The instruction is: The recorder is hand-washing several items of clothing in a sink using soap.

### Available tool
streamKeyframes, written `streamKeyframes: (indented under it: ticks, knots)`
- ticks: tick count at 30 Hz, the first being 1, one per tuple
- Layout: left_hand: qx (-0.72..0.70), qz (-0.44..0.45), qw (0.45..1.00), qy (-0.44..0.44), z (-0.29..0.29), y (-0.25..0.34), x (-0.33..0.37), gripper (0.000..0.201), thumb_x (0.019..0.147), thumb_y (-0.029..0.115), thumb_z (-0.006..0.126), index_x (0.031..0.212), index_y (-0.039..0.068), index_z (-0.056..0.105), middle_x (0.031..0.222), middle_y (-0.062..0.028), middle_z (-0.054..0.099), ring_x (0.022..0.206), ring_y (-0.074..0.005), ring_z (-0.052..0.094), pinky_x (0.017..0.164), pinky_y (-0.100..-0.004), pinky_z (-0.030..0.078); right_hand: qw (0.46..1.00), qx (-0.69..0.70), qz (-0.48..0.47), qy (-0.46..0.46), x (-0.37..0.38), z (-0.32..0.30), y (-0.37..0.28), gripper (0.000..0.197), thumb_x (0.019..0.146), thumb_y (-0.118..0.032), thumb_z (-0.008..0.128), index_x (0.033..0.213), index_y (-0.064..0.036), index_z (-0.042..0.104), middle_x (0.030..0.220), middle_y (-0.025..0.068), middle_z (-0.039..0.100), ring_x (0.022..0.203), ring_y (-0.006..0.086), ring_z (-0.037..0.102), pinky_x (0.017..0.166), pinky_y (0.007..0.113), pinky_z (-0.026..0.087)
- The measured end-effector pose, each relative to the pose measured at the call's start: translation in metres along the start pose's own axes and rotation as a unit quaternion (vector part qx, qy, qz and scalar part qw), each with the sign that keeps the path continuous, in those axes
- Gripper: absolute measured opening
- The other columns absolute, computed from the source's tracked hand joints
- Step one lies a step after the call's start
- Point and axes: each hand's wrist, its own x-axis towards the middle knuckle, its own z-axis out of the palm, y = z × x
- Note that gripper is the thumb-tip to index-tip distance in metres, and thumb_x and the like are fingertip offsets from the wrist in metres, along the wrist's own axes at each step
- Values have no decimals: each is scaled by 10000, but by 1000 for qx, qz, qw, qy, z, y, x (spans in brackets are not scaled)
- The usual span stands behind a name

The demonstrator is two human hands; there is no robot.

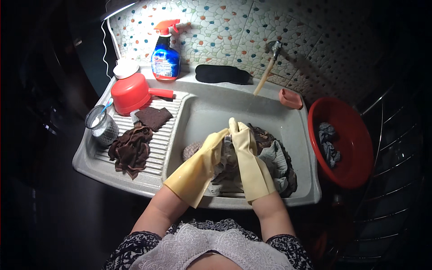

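Grey sink (204, 110); cloth (227, 158) between hands (212, 145) (243, 138)

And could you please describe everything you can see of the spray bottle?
The trigger spray bottle looks plastic: a red trigger head, nozzle toward the picture's right, above a blue body with a pale label and a red bottom. It stands upright on the back left ledge of the grey sink, before the tiled wall.
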Motion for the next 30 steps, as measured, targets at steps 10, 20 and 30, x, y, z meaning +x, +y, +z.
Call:
streamKeyframes:
  ticks: [10, 20, 30]
  knots:
    - [-161, 21, 986, -37, -14, 11, -6, 366, 940, 360, 609, 856, 7, 656, 759, -81, 645, 606, -163, 601, 561, -322, 500, 946, 95, -36, -308, -1, -39, 12, 336, 831, -284, 775, 982, -7, 659, 862, 0, 644, 730, 68, 555, 642, 206, 435]
    - [33, 110, 976, -182, -2, 18, -28, 221, 866, 240, 733, 917, 44, 645, 777, 11, 627, 666, -60, 555, 593, -237, 440, 893, 387, -7, -231, 13, -82, 40, 107, 816, 38, 644, 762, 5, 557, 994, 220, 697, 764, 226, 676, 727, 316, 565]
    - [-213, 32, 954, -208, -18, 10, -24, 151, 877, 46, 597, 976, -65, 627, 911, -127, 686, 752, -195, 675, 712, -324, 557, 878, 467, 94, -50, 28, -74, 53, 436, 736, 85, 491, 1146, 54, 635, 1088, 197, 681, 979, 241, 650, 880, 311, 494]
